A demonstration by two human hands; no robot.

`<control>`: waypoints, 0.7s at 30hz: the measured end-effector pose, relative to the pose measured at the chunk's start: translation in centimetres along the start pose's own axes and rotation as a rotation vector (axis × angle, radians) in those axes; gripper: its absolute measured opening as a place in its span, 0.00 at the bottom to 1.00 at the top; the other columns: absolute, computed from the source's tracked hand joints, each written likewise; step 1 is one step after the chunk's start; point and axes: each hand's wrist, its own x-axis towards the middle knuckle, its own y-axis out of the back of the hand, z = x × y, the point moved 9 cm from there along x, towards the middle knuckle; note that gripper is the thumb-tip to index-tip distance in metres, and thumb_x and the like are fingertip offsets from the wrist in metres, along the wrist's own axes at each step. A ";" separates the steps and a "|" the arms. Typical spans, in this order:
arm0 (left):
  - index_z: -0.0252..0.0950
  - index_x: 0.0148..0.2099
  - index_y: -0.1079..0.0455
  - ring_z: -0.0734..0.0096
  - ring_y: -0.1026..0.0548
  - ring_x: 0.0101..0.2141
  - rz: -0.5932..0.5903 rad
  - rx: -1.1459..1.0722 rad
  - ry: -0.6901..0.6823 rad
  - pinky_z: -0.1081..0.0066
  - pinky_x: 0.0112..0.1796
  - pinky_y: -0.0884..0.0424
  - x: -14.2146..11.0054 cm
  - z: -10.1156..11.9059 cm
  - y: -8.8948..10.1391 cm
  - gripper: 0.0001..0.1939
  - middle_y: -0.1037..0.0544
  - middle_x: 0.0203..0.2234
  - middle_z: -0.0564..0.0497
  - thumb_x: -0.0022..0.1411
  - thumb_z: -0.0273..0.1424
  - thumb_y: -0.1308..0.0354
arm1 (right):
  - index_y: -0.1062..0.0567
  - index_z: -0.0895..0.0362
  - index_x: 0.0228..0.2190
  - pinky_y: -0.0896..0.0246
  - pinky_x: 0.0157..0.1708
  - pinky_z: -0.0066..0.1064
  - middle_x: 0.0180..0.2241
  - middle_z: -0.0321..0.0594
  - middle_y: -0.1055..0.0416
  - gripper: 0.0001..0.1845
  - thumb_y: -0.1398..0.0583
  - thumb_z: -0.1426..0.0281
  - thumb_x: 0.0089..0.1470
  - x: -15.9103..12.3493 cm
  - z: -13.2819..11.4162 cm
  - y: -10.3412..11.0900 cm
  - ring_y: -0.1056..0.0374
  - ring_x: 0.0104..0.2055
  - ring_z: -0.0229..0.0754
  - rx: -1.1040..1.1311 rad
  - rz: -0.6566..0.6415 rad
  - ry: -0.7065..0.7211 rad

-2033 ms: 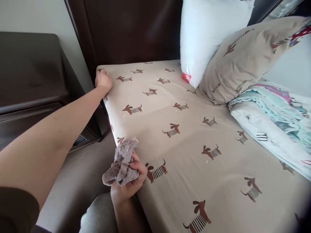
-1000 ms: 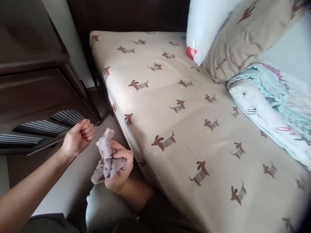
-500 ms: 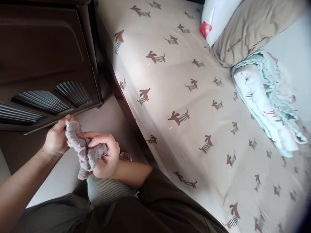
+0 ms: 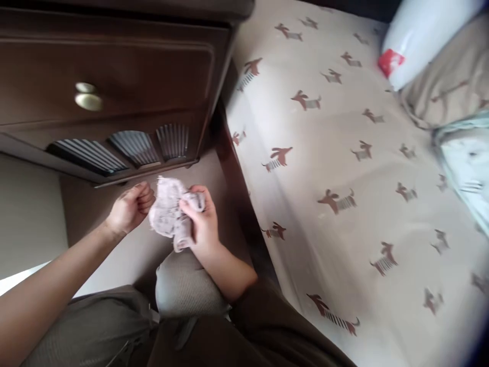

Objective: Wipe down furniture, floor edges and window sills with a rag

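A small fluffy cloth, greyish pink and crumpled, is gripped in my right hand, with the thumb pressed on top and part of it bunched under the fingers. Its loose part spreads leftwards above the floor. My left hand is closed in a fist just beside the cloth's left edge. Whether anything is inside that fist is hidden. Both hands are above my lap, in front of a dark wooden cabinet.
To the right is a bed with a dachshund-print sheet. A white bag with a red patch, a brown pillow and a white-and-mint cloth lie on it. The cabinet has a round knob and slatted openings.
The view has swung left, bringing more of the cabinet in. My left hand has come off the fluffy cloth and curled into a fist; the cloth has opened out in my right hand.
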 end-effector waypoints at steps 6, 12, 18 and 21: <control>0.37 0.20 0.50 0.82 0.54 0.15 0.117 0.001 -0.028 0.79 0.15 0.54 0.0 -0.1 4.0 0.22 0.53 0.15 0.60 0.64 0.30 0.47 | 0.31 0.53 0.30 0.29 0.32 0.30 0.26 0.29 0.26 0.16 0.36 0.75 0.35 3.8 5.9 7.1 0.27 0.28 0.38 0.090 0.241 -0.366; 0.37 0.20 0.51 0.82 0.55 0.15 0.201 -0.039 -0.011 0.79 0.15 0.56 0.9 -1.1 7.2 0.22 0.53 0.16 0.59 0.68 0.26 0.55 | 0.32 0.53 0.35 0.29 0.35 0.30 0.31 0.31 0.26 0.14 0.41 0.75 0.42 10.2 7.2 12.0 0.27 0.32 0.37 -0.248 0.463 0.043; 0.36 0.19 0.50 0.82 0.55 0.15 0.261 -0.023 0.061 0.79 0.15 0.56 0.6 -3.2 9.8 0.23 0.53 0.16 0.59 0.69 0.25 0.56 | 0.29 0.55 0.39 0.39 0.59 0.40 0.45 0.45 0.26 0.17 0.48 0.81 0.49 18.2 6.6 6.5 0.33 0.56 0.43 -1.091 0.072 0.754; 0.36 0.19 0.50 0.82 0.55 0.15 0.282 -0.021 0.090 0.79 0.16 0.56 0.6 -3.6 10.8 0.23 0.53 0.16 0.59 0.69 0.25 0.56 | 0.27 0.57 0.40 0.39 0.59 0.45 0.44 0.46 0.26 0.20 0.49 0.85 0.48 19.7 9.4 5.9 0.34 0.54 0.46 -1.355 -0.025 0.808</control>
